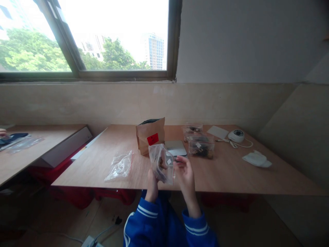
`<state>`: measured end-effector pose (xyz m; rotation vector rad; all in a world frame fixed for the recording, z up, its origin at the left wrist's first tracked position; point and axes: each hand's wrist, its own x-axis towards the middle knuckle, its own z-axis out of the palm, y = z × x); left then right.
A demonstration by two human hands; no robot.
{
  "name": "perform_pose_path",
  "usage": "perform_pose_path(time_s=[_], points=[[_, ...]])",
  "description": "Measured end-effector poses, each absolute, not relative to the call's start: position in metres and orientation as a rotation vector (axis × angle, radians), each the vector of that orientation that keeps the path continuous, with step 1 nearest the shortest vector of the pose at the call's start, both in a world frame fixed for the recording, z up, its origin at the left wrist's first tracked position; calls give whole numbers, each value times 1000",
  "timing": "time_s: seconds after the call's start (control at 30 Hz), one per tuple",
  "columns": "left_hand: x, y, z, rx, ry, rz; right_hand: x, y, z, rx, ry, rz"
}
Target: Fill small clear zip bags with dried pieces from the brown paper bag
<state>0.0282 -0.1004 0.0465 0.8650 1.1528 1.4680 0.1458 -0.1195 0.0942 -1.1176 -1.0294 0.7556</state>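
Note:
Over the table's front edge I hold a clear zip bag (159, 158) with some brown pieces and a small white label. My left hand (152, 181) wraps round its lower left side, partly hidden behind the plastic. At the bag's right side is my right hand (185, 173), its fingers bent together near the zip edge; whether a small piece is between them I cannot make out. Behind the bag stands an open brown paper pouch (144, 135) with a red label. A flat silver-white scale (175, 148) lies just right of the pouch.
Several filled zip bags (202, 151) stand right of the scale. Farther right are a white card (217, 132), a white round device (236, 136) with a cable and a crumpled white cloth (257, 159). An empty plastic bag (119, 166) lies left. Another person's hand (3, 133) shows at the far-left table.

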Motion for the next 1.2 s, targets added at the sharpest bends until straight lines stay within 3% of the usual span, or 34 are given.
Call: perform_pose_path(time_s=[0.1,0.3,0.83,1.2], points=[[17,-76,51,918,1149,1402,147,-125,99,-1118,-1105,585],[-1,-32,41,1065,1117,1448,141,-112,98,-999,-1329,732],[-9,-25,15,1057,1080,1494,130,-48,83,-1091,-1583,550],[-11,-26,16,1022,1076,1507,135,-32,96,-1018,-1859,883]])
